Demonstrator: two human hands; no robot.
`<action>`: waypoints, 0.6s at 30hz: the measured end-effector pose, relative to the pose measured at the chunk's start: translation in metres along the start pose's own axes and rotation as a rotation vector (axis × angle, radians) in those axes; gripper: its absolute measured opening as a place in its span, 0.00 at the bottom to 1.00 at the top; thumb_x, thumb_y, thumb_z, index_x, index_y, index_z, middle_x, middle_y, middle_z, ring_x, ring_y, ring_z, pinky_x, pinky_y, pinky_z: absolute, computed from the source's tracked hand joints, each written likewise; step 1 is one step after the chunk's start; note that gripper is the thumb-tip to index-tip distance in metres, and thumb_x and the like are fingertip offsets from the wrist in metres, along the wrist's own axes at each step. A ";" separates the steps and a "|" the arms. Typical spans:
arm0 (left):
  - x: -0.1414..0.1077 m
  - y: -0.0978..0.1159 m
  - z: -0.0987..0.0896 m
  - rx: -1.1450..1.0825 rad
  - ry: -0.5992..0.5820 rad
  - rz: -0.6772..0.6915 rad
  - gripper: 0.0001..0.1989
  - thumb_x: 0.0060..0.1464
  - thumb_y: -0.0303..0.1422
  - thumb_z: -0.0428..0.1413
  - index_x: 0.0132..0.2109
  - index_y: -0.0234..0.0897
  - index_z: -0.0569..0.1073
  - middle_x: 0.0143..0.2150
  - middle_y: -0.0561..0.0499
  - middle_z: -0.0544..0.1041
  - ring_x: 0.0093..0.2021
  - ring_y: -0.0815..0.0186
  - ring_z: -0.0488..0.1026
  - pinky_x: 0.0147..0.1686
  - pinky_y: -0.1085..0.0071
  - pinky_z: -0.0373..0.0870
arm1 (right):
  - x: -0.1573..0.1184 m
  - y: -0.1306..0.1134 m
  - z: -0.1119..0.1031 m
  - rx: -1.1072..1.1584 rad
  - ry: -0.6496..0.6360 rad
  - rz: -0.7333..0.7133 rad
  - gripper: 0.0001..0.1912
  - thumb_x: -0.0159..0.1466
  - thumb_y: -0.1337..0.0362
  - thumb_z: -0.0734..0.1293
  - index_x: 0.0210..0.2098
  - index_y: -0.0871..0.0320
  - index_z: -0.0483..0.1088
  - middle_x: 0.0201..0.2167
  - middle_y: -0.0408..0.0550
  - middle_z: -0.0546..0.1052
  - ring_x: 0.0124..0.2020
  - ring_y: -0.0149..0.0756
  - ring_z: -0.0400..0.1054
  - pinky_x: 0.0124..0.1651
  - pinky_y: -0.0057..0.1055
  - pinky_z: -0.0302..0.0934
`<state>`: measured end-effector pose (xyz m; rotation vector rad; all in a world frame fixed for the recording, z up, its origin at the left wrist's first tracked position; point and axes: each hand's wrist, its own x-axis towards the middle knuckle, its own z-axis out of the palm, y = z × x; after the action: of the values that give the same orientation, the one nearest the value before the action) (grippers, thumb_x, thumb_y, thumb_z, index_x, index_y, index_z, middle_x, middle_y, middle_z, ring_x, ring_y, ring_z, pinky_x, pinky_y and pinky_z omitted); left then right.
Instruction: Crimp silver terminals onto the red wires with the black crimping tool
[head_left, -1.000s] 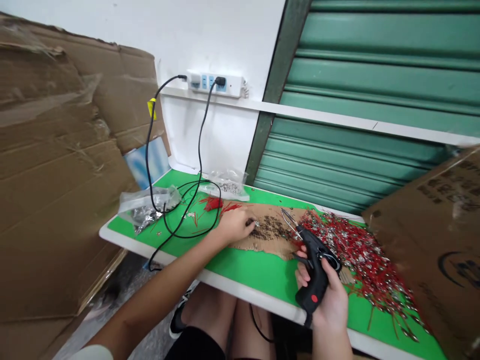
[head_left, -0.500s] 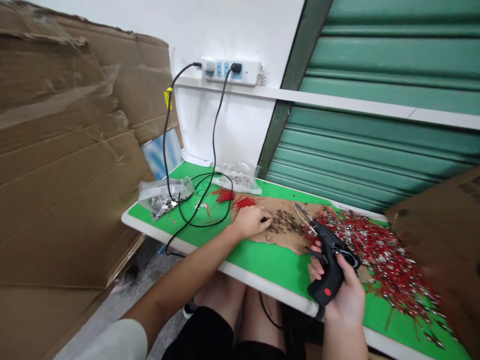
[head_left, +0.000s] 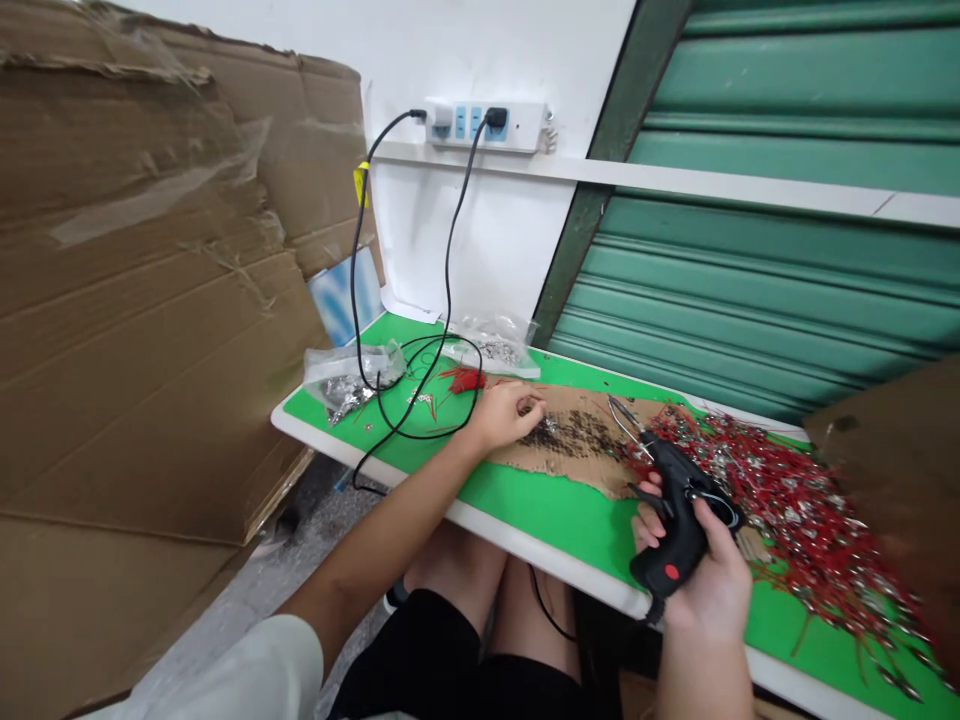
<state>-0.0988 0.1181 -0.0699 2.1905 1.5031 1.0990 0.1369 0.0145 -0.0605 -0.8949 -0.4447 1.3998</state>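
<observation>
My right hand (head_left: 709,570) is wrapped round the grip of a black glue gun (head_left: 679,530) with a red dot on its handle. The gun's metal nozzle and wire stand point up and left over a strip of brown cardboard (head_left: 540,465) blotched with dark marks. At the strip's left part is my left hand (head_left: 506,415), thumb and forefinger curled towards each other. By its fingertips is a small silvery piece (head_left: 551,425); whether the fingers hold anything is too small to tell. Behind that hand lies a bundle of red strings (head_left: 466,379).
A large heap of red strings with silver pieces (head_left: 795,500) covers the green table's right side. Plastic bags of small metal parts (head_left: 352,385) (head_left: 495,345) lie at the left and back. Black cables (head_left: 450,250) run from a power strip (head_left: 487,127) onto the table. Cardboard (head_left: 150,300) stands at left.
The view has shifted, so everything sits slightly further right. My left thumb and forefinger have changed their curl, and a silvery piece now shows by them. My right hand keeps holding the glue gun.
</observation>
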 end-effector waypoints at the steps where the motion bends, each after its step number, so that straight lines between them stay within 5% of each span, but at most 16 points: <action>1: 0.000 0.000 0.000 0.017 -0.026 0.000 0.12 0.57 0.37 0.53 0.40 0.36 0.79 0.28 0.52 0.74 0.30 0.70 0.69 0.32 0.74 0.60 | 0.000 0.000 0.000 0.007 0.005 0.002 0.19 0.52 0.58 0.72 0.40 0.64 0.77 0.37 0.54 0.75 0.21 0.26 0.55 0.18 0.23 0.56; 6: 0.000 0.000 0.003 0.095 -0.144 -0.003 0.13 0.55 0.36 0.54 0.44 0.39 0.79 0.32 0.51 0.77 0.35 0.67 0.72 0.36 0.73 0.65 | -0.001 0.000 0.001 0.025 0.005 -0.002 0.19 0.51 0.59 0.73 0.40 0.65 0.77 0.36 0.53 0.76 0.21 0.25 0.55 0.18 0.22 0.56; 18: 0.000 0.002 0.006 0.116 -0.163 -0.016 0.13 0.55 0.36 0.53 0.44 0.40 0.79 0.35 0.50 0.78 0.36 0.67 0.73 0.39 0.72 0.68 | -0.001 0.000 -0.003 0.050 -0.044 0.000 0.15 0.56 0.59 0.70 0.40 0.61 0.77 0.35 0.53 0.77 0.21 0.25 0.55 0.20 0.21 0.57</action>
<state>-0.0930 0.1180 -0.0726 2.2783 1.5451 0.8252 0.1389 0.0128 -0.0619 -0.8248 -0.4406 1.4271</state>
